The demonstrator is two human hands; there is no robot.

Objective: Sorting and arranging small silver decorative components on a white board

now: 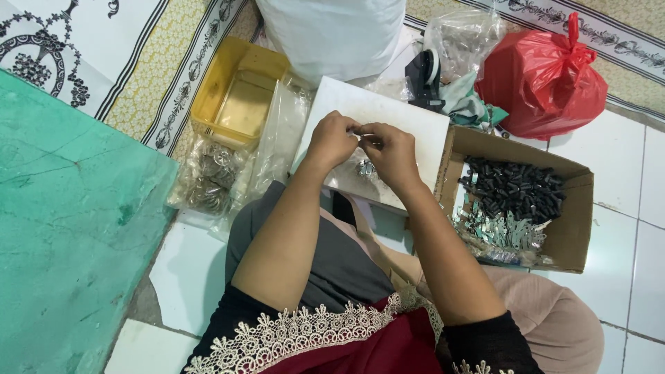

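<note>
Over white board point(402, 118) — fingers point(350, 135) pinching metal piece point(363, 133).

Bare room on the white board point(409, 121) ahead of the hands. Hemmed left by a yellow tub point(239, 93) and clear bags point(211, 173), right by a cardboard box point(575, 228) of black caps point(512, 190), beyond by a white sack point(332, 31) and red bag point(544, 79).

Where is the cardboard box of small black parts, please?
In the head view, the cardboard box sits on the tiled floor at the person's right, beside the white board and below the red plastic bag.
</note>
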